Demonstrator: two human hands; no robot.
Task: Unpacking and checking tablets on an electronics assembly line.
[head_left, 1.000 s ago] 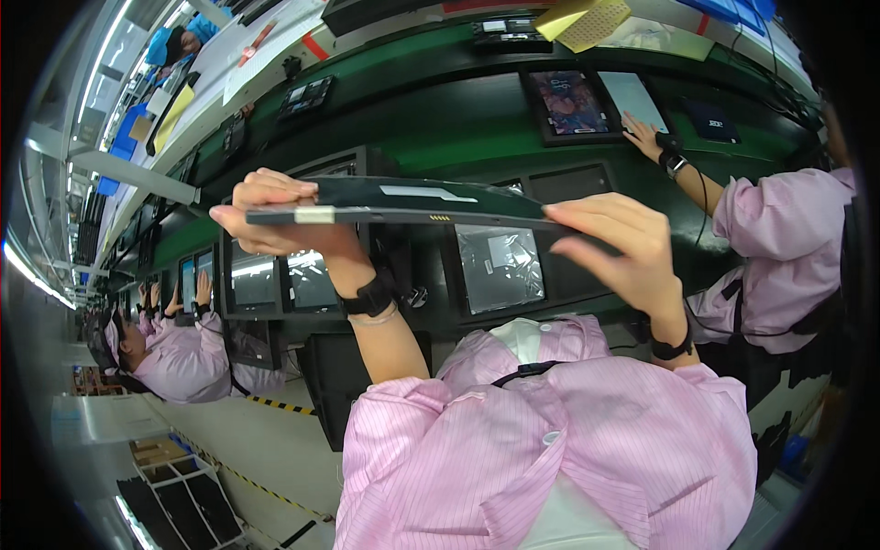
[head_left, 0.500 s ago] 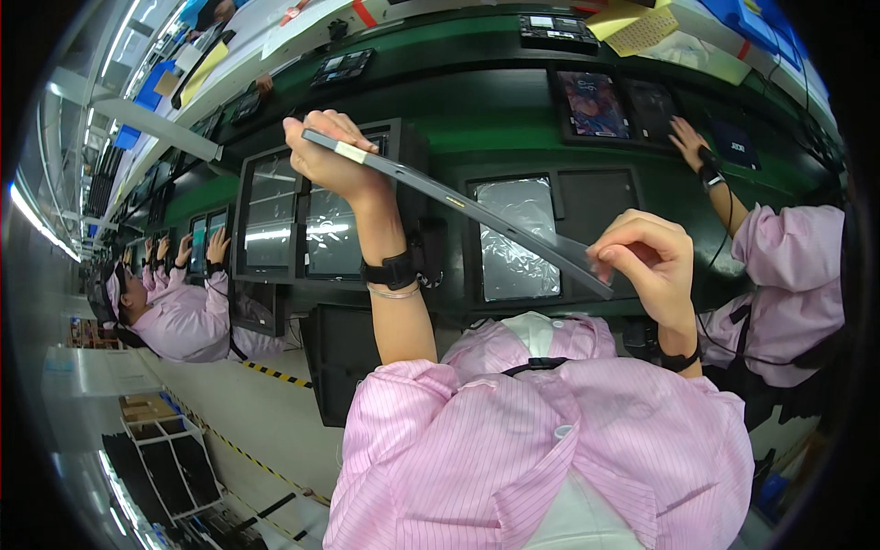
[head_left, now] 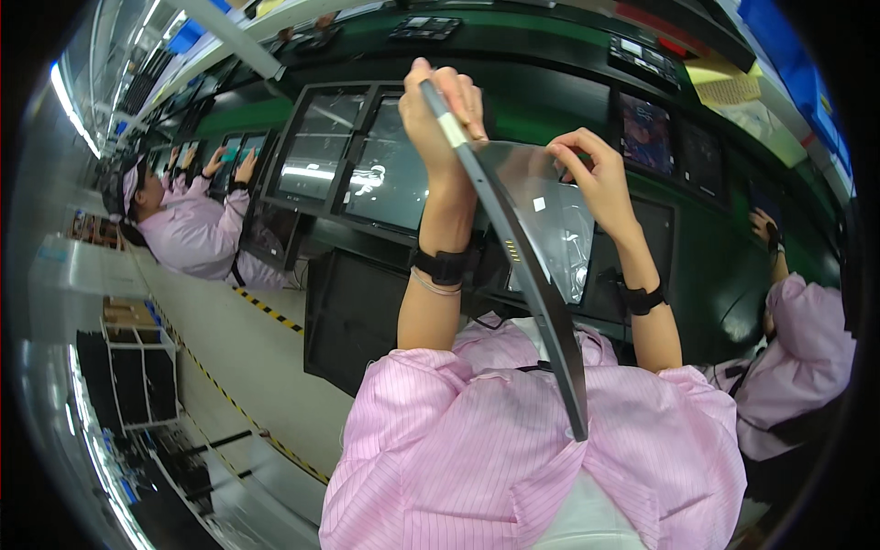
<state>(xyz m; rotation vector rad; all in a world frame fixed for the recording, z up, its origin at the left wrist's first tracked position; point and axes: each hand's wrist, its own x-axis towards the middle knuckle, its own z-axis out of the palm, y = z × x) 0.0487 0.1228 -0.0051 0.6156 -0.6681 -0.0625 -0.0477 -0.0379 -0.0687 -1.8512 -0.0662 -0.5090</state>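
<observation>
My left hand [head_left: 433,124] is closed round the far end of a slim dark tablet [head_left: 524,261], which is tilted nearly edge-on and slants down toward my chest. A pale patch and a row of small gold contacts show on its edge. To the right of it, my right hand [head_left: 600,179] pinches the corner of a clear plastic film [head_left: 527,179]. The film spreads between those fingers and the tablet's far side; where it meets the tablet is hidden. Beneath, a tablet under shiny wrinkled film [head_left: 576,240] lies in a black tray [head_left: 642,261], partly covered by the held tablet.
Left of my arm stands a black two-part tray [head_left: 346,165] holding dark glossy panels. Farther right lies a tray with a lit tablet [head_left: 647,133]. Opened devices [head_left: 425,28] sit on the green bench. Co-workers in pink [head_left: 188,225] work at both sides.
The tablet has swung from a sideways slant to a steeper one, its near end now by my chest. My right hand has moved up and away, and the film is now stretched out wide.
</observation>
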